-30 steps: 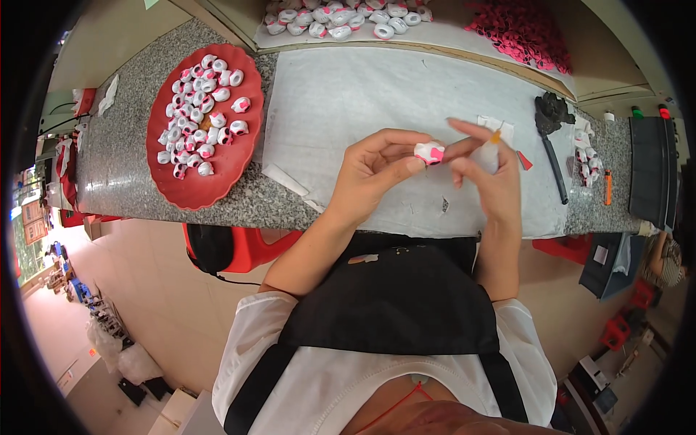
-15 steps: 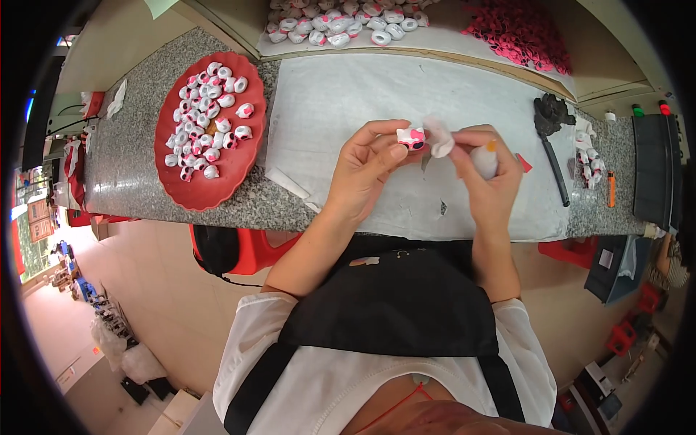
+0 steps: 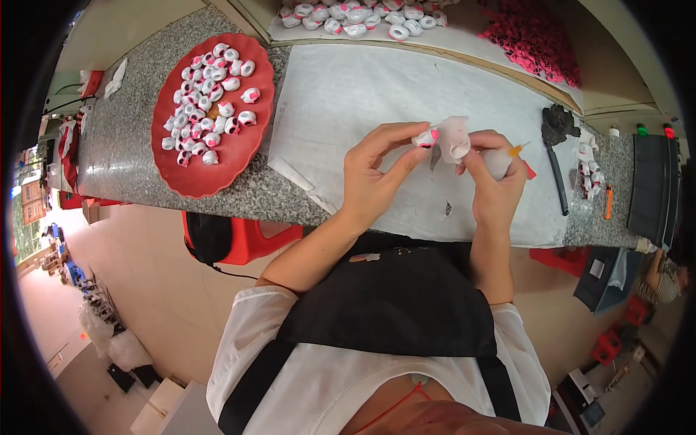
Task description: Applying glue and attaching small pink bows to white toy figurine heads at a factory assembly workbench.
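Observation:
My left hand [image 3: 370, 181] pinches a small white cat-head figure with pink spots [image 3: 426, 137] between thumb and fingertips. A crumpled white tissue [image 3: 455, 135] stands up from the thumb and fingers of my right hand [image 3: 494, 190], close beside the figure. That same hand keeps a small translucent squeeze bottle [image 3: 496, 164] against its palm, its orange needle tip [image 3: 515, 151] pointing away to the right. Both hands are above the white sheet [image 3: 348, 80]. To the left, a scalloped red plate [image 3: 243, 156] carries many similar white and pink figures [image 3: 210, 90].
A shelf at the back holds piled white pieces [image 3: 355, 14] and a heap of pink parts [image 3: 533, 40]. A black-handled tool [image 3: 557, 181], some figures in a bag [image 3: 591, 177] and an orange stick-like thing [image 3: 608, 201] lie at the right. A black bin [image 3: 652, 188] stands beyond them.
The figure has turned in my left fingers and moved slightly right. The tissue, blurred before, now stands upright, and the bottle's needle tip has swung into view. The whole view has shifted slightly.

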The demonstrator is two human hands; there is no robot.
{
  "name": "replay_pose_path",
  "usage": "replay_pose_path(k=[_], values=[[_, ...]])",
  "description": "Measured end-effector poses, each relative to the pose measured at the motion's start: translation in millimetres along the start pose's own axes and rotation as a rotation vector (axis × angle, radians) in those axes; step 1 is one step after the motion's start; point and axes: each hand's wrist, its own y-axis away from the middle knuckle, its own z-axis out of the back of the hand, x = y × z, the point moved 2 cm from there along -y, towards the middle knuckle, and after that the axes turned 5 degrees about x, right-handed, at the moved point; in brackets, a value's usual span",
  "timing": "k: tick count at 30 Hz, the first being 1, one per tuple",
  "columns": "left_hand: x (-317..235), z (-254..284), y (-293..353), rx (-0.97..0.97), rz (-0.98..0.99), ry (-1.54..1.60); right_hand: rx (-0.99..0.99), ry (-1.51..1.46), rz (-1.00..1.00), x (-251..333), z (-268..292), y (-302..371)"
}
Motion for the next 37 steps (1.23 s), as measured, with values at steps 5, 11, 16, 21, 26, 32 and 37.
replay_pose_path(k=[5,11,16,21,26,32,37], values=[[-2.9,5.1,-0.3,0.033,-0.095,-0.184,0.203,0.536,0.444,12.5,-11.9,1.1],[-0.2,2.0,-0.4,0.156,-0.079,-0.315,0.294,0.751,0.469,8.8,-3.4,0.9],[-2.3,-2.6,-9.9,0.145,0.197,0.183,-0.057,0.941,0.335,25.2,53.4,-13.7],[-8.1,1.1,-8.2,0.160,0.253,0.343,0.090,0.280,-0.036,17.6,11.0,-2.4],[-2.0,3.0,1.1,0.239,0.244,0.390,0.115,-0.086,-0.170,-7.8,-11.1,3.0],[-8.9,-7.5,15.1,0.343,0.098,0.378,0.183,-0.172,-0.107,-2.8,-4.5,21.5],[-18.4,-12.1,10.3,0.324,0.053,0.225,0.153,-0.260,-0.091,-0.3,-5.8,20.7]])
